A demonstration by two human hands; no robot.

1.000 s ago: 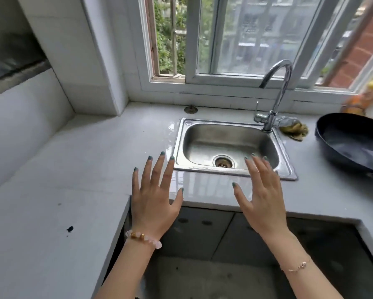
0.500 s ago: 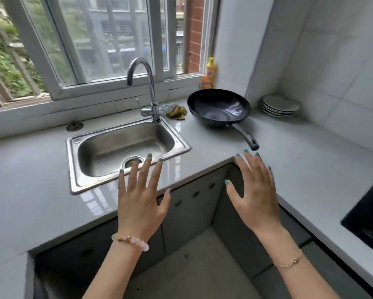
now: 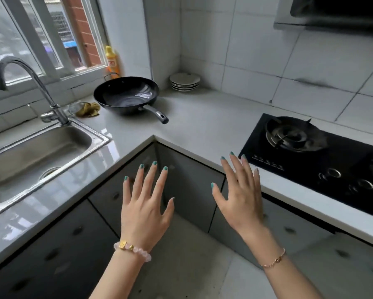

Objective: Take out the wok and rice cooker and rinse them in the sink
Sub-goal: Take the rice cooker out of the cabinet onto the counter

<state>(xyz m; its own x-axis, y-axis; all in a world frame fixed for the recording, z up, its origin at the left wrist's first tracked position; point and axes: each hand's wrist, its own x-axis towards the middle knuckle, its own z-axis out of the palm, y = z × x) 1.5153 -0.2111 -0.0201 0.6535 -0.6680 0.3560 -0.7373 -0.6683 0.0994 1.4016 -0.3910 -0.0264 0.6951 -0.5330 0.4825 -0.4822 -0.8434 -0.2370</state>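
Both hands hovering empty over the counter corner; wok sitting untouched at the far side.

Pale grey L-shaped stone countertop (image 3: 203, 124) is wrapping the corner. Stainless steel sink (image 3: 36, 152) is lying at the left, curved chrome tap (image 3: 30, 83) behind it. Black glass gas hob (image 3: 310, 156) is sitting at the right. Round black wok with a black handle (image 3: 127, 96) is resting on the far counter, right of the sink, handle pointing toward the near side. Stack of white plates (image 3: 184, 82) is standing right of it in the far corner, yellow plastic bottle (image 3: 111, 61) behind it, crumpled yellow rag (image 3: 88, 108) just left. Left hand (image 3: 145, 212) and right hand (image 3: 241, 197) are spreading fingers wide, apart, gripping nothing. No rice cooker showing.
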